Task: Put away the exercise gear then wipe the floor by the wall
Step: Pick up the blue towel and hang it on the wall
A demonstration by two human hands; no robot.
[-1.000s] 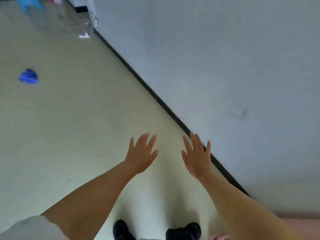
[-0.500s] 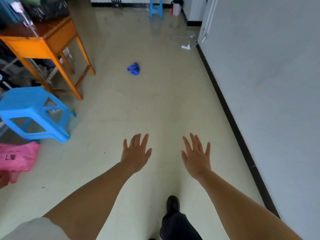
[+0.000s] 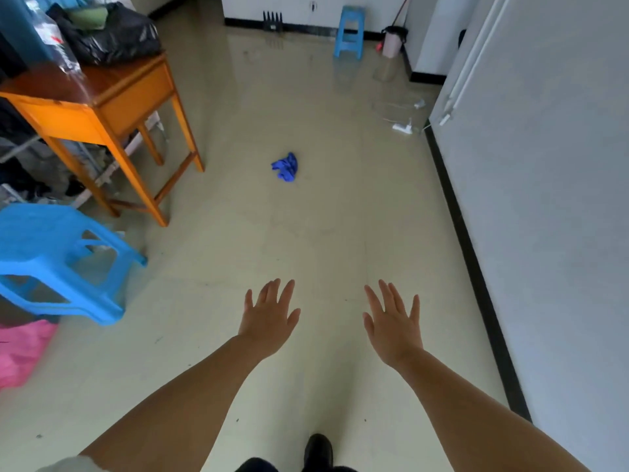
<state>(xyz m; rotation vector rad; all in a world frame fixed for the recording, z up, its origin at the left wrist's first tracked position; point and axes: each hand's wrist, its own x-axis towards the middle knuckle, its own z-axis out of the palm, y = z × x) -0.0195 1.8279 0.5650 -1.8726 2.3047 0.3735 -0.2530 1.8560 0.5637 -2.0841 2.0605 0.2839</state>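
Observation:
A crumpled blue cloth [image 3: 285, 167] lies on the pale floor well ahead of me, out of reach of both hands. My left hand [image 3: 269, 318] and my right hand [image 3: 393, 321] are stretched out in front, palms down, fingers spread, holding nothing. The grey wall [image 3: 544, 199] with its black skirting [image 3: 469, 253] runs along the right side. No exercise gear can be made out with certainty.
An orange wooden table [image 3: 112, 97] with a black bag stands at the left, a blue plastic stool [image 3: 51, 260] and a pink bag [image 3: 20, 352] nearer me. Far back are another blue stool [image 3: 349, 32], a pink bin [image 3: 391, 42] and white cables [image 3: 403, 126].
The view has swung from the wall to face down the room and moved closer to the blue cloth. Both hands stay outstretched and empty.

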